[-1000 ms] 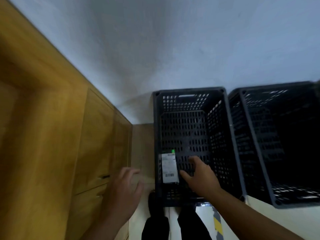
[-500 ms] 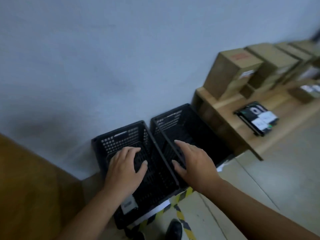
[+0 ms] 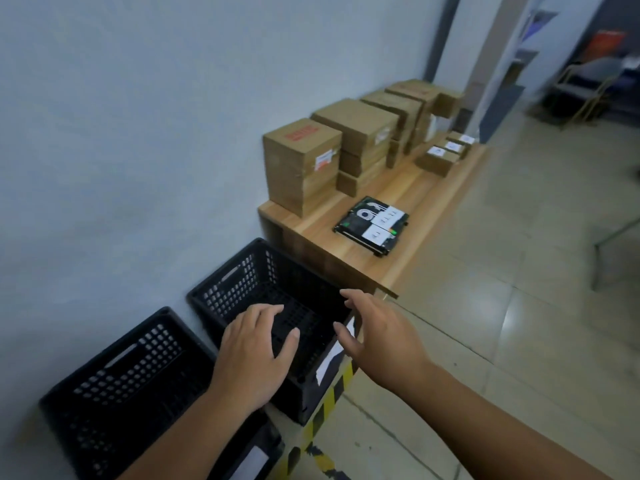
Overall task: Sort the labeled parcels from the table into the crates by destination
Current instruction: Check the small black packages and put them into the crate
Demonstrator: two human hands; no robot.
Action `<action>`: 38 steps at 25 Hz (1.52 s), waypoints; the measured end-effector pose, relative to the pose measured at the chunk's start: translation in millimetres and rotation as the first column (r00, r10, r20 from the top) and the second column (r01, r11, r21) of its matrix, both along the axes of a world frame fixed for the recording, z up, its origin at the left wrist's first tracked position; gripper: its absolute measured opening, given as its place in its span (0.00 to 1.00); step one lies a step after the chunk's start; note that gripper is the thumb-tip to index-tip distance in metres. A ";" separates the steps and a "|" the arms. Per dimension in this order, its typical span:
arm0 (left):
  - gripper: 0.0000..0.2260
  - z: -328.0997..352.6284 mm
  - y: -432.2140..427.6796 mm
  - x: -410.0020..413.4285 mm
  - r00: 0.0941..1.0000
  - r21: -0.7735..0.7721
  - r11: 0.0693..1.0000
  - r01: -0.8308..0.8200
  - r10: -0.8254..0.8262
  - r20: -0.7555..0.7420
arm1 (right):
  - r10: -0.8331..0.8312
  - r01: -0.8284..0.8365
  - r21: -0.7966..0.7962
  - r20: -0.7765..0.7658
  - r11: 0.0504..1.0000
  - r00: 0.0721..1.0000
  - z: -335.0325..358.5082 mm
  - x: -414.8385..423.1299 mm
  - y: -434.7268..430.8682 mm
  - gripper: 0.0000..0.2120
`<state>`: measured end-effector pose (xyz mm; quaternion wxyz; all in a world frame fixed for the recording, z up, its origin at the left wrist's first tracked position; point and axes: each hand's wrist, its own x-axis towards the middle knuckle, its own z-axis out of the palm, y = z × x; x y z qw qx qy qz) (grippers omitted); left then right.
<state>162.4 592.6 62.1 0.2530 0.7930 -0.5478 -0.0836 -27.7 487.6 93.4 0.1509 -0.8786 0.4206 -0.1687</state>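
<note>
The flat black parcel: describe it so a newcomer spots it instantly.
Look at the wooden table along the wall, beyond the black crates. Near its closest end lies the flat black parcel. It is the only thin black item among brown cardboard boxes.

Dim, bluish indoor light; soft overall blur, wide-angle bending at the edges.

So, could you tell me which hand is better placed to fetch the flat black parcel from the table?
Probably the right hand: it is open, empty and on the side nearer the wooden table, where the flat black parcel lies. The left hand is over the black crate, farther away.
</note>
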 end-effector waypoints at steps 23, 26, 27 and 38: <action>0.20 -39.7 -326.9 -124.8 1.000 -0.001 1.000 0.015 -0.015 -0.009 | -0.023 0.030 0.131 -0.055 0.991 0.998 -53.2 -129.9 -315.6 0.23; 0.21 -54.7 -374.7 -115.0 1.000 0.026 0.999 -0.024 0.024 -0.015 | 0.088 -0.066 0.157 -0.137 0.985 0.987 -66.3 -105.0 -362.3 0.22; 0.21 -55.9 -387.6 -113.1 1.000 0.037 0.999 -0.026 0.026 -0.009 | 0.106 -0.082 0.163 -0.144 0.983 0.984 -66.9 -96.8 -376.9 0.22; 0.23 -77.8 -492.5 -89.8 0.968 0.164 0.957 -0.241 0.249 -0.029 | 0.290 -0.266 0.248 -0.065 0.932 0.955 -92.8 -30.1 -552.2 0.20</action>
